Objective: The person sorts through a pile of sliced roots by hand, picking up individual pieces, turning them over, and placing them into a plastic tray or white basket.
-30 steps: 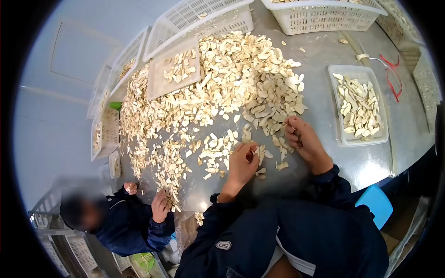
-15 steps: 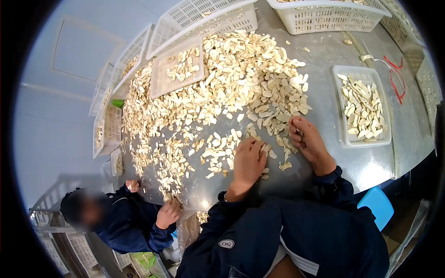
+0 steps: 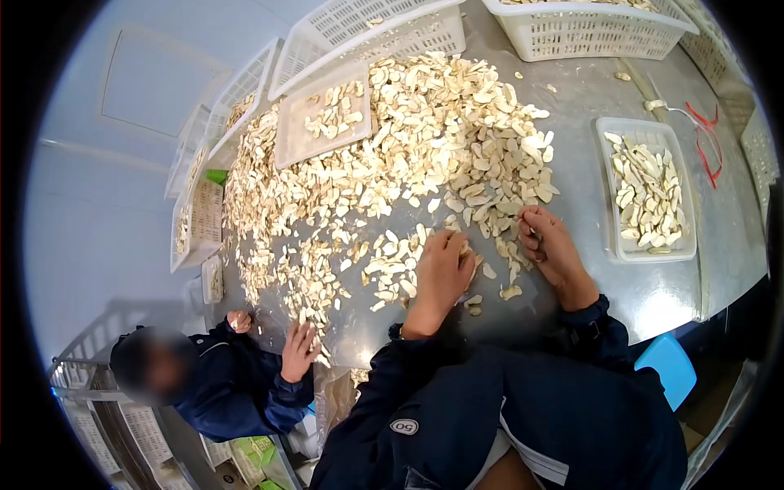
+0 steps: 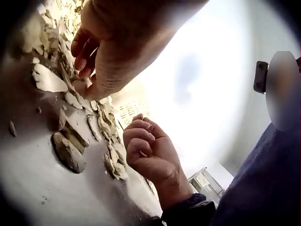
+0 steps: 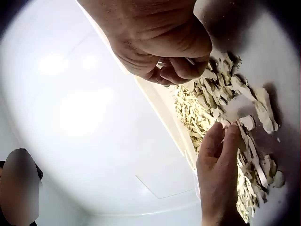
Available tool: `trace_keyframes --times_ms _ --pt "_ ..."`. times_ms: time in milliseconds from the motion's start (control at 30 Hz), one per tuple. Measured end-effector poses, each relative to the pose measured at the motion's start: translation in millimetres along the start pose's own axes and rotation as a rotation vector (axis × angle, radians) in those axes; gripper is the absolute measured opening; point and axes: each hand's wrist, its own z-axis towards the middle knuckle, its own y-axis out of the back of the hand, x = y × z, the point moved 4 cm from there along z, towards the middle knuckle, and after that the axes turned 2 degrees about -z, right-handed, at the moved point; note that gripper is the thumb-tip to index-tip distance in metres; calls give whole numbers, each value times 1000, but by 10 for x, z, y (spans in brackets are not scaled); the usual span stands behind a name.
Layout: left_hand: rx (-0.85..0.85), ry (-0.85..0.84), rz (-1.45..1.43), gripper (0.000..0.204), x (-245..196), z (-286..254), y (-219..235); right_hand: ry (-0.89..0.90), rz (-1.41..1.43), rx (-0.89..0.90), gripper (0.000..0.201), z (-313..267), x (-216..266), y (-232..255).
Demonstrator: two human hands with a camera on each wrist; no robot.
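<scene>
Nearest the loose slices is the person's left hand (image 3: 443, 269), its fingers bent downward with the tips among the pieces; whether they pinch one cannot be told. A small cluster of elongated pale slices (image 3: 474, 305) lies apart from those fingertips, on the thumb side toward the person's body — in the left wrist view, the long axes slant from upper left to lower right. Farther right, a strip of slices (image 3: 511, 269) runs toward the body, just beside the right hand (image 3: 555, 249), whose fingers curl in toward the palm; any slice inside them is hidden. Around this, from the left, another person's hand (image 3: 300, 351) is at the table's near edge, well apart from the two working hands. A shallow plastic tray (image 3: 298, 151) sits tilted on the big pile of slices (image 3: 441, 106), which spreads beyond the left hand, with a white slotted basket (image 3: 604, 41) farther off. On the right, a slice-filled plastic tray (image 3: 611, 220) stands apart — the right hand lies between it and the cluster — and past it is a red cord (image 3: 715, 178).
</scene>
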Motion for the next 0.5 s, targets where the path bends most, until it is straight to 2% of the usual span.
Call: trace_keyframes --times_ms 100,233,367,500 --pt "57 28 -16 28 81 -58 -80 14 -5 15 10 -3 13 19" --pt "68 152 -110 26 205 -180 84 22 22 37 11 2 -7 33" --pt "33 427 -402 22 337 -294 164 13 8 23 11 -21 -2 -25" --pt "81 446 -433 26 389 -331 183 11 31 31 11 -14 -2 -9"
